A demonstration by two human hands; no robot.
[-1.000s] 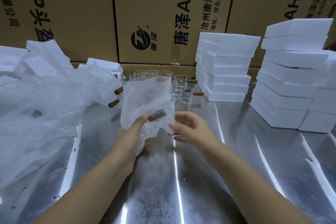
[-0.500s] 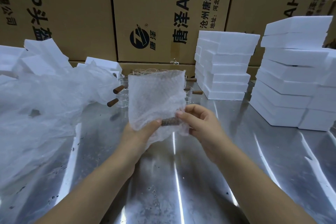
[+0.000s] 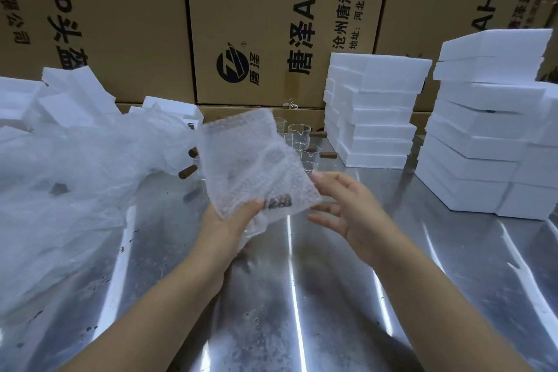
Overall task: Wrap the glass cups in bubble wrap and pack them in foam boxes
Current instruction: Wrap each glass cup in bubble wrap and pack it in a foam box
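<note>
I hold a bubble wrap sheet (image 3: pixel 250 163) upright above the steel table. A glass cup sits inside it, and its brown wooden handle (image 3: pixel 279 201) shows through near the bottom. My left hand (image 3: pixel 234 217) grips the wrap's lower edge, thumb beside the handle. My right hand (image 3: pixel 347 205) is at the wrap's right edge, fingers spread, fingertips touching it. Several bare glass cups (image 3: pixel 299 137) with brown handles stand behind the wrap. White foam boxes are stacked at centre right (image 3: pixel 374 112) and far right (image 3: pixel 483 130).
A heap of loose bubble wrap (image 3: pixel 69 190) covers the table's left side, with foam pieces (image 3: pixel 69 90) behind it. Large cardboard cartons (image 3: pixel 271 24) wall off the back. The steel tabletop (image 3: pixel 302 311) reflects light in front of me.
The wrap has tilted and turned in my hands. My right hand has let go of the handle area and opened at the wrap's right edge. The left hand has kept its grip.
</note>
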